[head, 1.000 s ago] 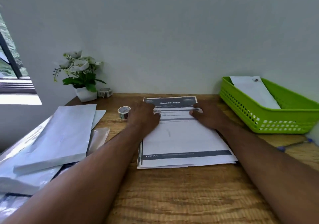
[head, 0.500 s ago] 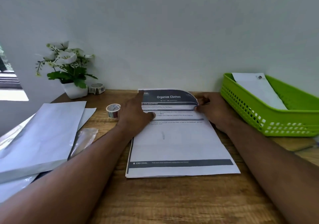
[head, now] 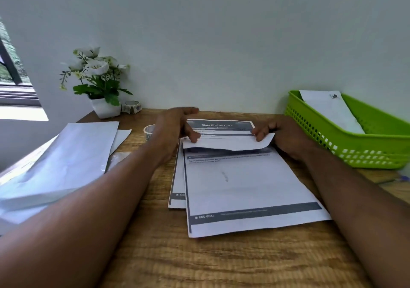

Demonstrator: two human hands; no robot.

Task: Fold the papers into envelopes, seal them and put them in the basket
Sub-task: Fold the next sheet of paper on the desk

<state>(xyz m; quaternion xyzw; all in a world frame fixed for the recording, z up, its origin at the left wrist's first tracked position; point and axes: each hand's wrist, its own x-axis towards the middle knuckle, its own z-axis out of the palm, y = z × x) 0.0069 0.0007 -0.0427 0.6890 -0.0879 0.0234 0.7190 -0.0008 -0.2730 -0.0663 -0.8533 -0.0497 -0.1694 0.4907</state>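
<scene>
A wooden counter runs up to a plain pale wall, with a window at the far left.

Nearest on it lies the top sheet, printed side up, its near edge well short of either grip and its "END GOAL" band towards the viewer. It sits askew on a stack of more sheets, which shows at its left side and again beyond the fold, where a dark header reads "Store Kitchen Cloth".

At the sheet's far end both hands are at work. The left hand pinches the far-left corner between thumb and fingers; the right hand pinches the far-right corner, fingertips curled over the edge. Between the two grips the far edge is lifted and curled back towards the viewer, so a white flap hangs over the sheet's upper text without being creased flat.

Judging by this, the first fold of this sheet has only begun: creasing, further folds, sealing and the drop into the basket are all left, and the stack below is untouched.

Left of the left grip are loose white sheets; just behind it is a tape roll, and farther off another roll beside a flower pot. Right of the right grip, the green basket already holds one white envelope, so at least one looks finished.
</scene>
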